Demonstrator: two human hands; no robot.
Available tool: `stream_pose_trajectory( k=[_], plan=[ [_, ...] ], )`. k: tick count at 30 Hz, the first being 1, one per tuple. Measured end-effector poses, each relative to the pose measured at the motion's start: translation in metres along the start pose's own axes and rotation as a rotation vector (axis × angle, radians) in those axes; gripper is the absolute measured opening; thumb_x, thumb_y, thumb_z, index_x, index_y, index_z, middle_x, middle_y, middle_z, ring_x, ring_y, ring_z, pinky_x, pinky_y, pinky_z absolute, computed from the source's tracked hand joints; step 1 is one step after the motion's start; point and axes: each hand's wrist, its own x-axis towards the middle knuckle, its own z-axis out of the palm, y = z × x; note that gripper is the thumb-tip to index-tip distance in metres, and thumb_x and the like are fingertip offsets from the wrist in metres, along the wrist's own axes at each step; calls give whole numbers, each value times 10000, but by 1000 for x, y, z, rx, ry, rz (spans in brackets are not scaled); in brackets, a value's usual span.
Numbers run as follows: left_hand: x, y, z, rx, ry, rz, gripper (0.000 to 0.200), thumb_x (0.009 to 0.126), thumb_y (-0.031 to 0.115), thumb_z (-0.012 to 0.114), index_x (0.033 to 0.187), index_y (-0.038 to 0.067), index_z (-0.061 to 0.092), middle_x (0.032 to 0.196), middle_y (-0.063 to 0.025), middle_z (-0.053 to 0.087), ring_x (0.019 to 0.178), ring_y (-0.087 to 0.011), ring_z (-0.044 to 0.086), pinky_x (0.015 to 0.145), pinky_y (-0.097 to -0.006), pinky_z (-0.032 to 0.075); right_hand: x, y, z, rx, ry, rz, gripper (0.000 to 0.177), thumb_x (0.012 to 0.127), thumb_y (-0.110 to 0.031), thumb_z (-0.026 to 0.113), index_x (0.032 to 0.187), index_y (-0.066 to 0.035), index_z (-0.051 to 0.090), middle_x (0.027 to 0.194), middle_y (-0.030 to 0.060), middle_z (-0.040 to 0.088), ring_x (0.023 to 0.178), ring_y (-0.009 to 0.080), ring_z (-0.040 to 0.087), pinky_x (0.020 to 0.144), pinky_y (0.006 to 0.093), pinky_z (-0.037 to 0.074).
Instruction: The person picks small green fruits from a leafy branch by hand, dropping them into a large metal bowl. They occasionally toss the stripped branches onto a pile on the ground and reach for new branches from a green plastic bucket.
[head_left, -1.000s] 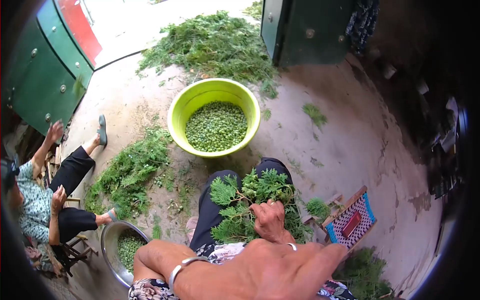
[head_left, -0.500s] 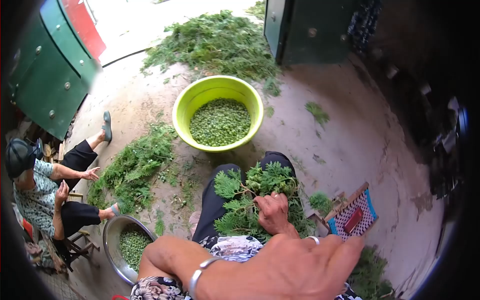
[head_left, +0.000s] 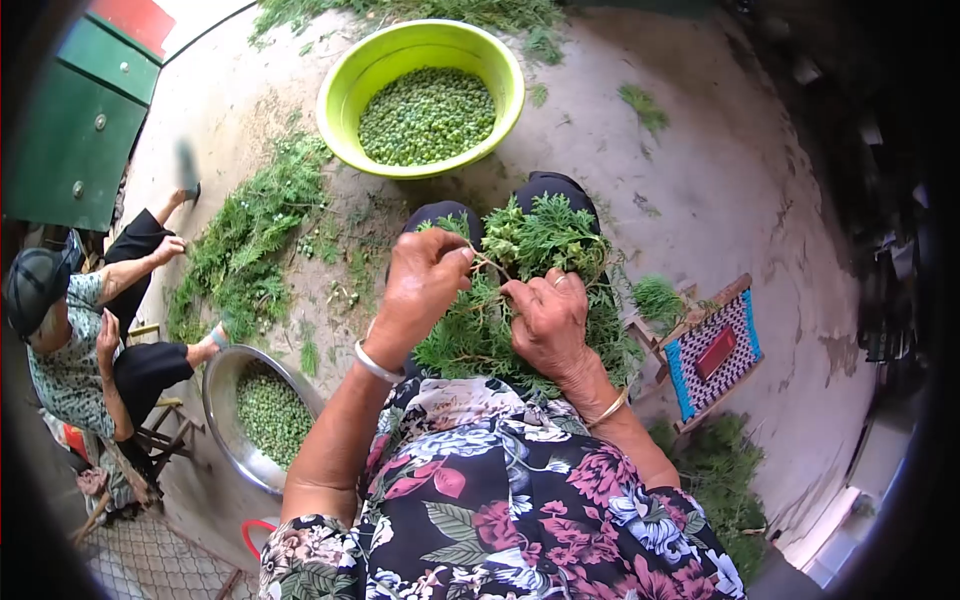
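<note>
A leafy cypress-like branch (head_left: 545,235) with clusters of small green cones lies across my lap, on more green sprigs. My left hand (head_left: 425,290) is closed at its brown stem, thumb and finger pinching near the left end. Just right of it, my right hand (head_left: 550,325) has its fingers curled on the same branch, thumb against the stem. Beyond my knees stands a yellow-green tub (head_left: 340,110) holding many small round green cones (head_left: 428,115).
To the left, another person (head_left: 75,330) sits near a metal basin (head_left: 222,400) of green cones. Cut greenery (head_left: 250,240) lies on the floor. A low woven stool (head_left: 680,375) with a red object (head_left: 716,353) on it stands at right.
My left hand has come back from across my body on the right to the branch's stem. My right hand stays on the branch. The view has tilted downward.
</note>
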Motion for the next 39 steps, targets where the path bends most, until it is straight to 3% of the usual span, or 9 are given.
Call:
stream_pose_trajectory(
  k=[2,5,12,16,21,25,32,35,39],
  plan=[
    [-2,-7,6,-336,-92,-311,199,889,88,603,1007,-69,639,799,-88,673,627,-118,638,494,-207,466,-1,2,0,8,-9,-11,275,642,-57,631,915,-57,659,687,58,525,720,255,520,679,388,384],
    [5,-25,15,-661,-151,-532,180,888,94,628,1003,-44,638,809,-88,680,588,-118,619,449,-196,432,-1,3,0,67,60,-12,290,633,-54,617,920,-45,658,684,78,540,694,264,514,670,396,387],
    [0,-19,32,-884,-173,-515,194,884,99,660,1053,11,627,874,-58,682,554,-51,516,402,-164,327,2,10,-6,140,130,0,301,625,-26,581,916,-35,658,718,91,598,655,269,517,643,399,406],
    [-5,-22,40,-1057,-234,-452,152,860,89,697,991,46,634,779,22,610,542,-40,458,401,-170,293,4,5,-16,246,273,84,192,722,2,647,913,-21,651,780,104,628,661,289,563,605,389,449],
    [-8,-20,54,-1033,-166,-422,170,850,124,733,992,99,643,812,49,617,649,-55,518,524,-199,397,6,-4,-25,421,276,550,257,747,-126,781,947,-5,675,797,122,641,693,289,578,636,372,471],
    [-8,-25,56,-830,-98,-318,189,865,66,695,1047,62,644,913,4,659,713,-84,576,580,-222,457,16,-9,-33,367,113,566,187,750,-187,775,814,-20,722,785,106,686,742,268,545,714,366,440],
    [-17,-20,60,-595,1,-141,198,888,32,633,1086,29,650,977,-25,671,732,-86,591,611,-246,499,13,-6,-19,401,208,564,89,751,-116,727,796,-41,713,696,102,645,690,277,538,700,386,406],
    [-20,-24,49,-491,-204,-132,219,904,19,584,1111,14,652,981,-24,681,754,-93,597,666,-252,516,11,-9,-14,225,207,475,80,752,-83,689,821,-46,704,656,93,611,676,275,544,722,391,385],
    [-33,-24,40,115,-134,350,216,883,4,552,1069,-69,633,906,-139,686,737,-152,643,682,-290,513,7,-10,-11,155,203,398,108,740,-71,687,842,-38,700,645,73,600,679,257,548,747,388,371]
  ],
)
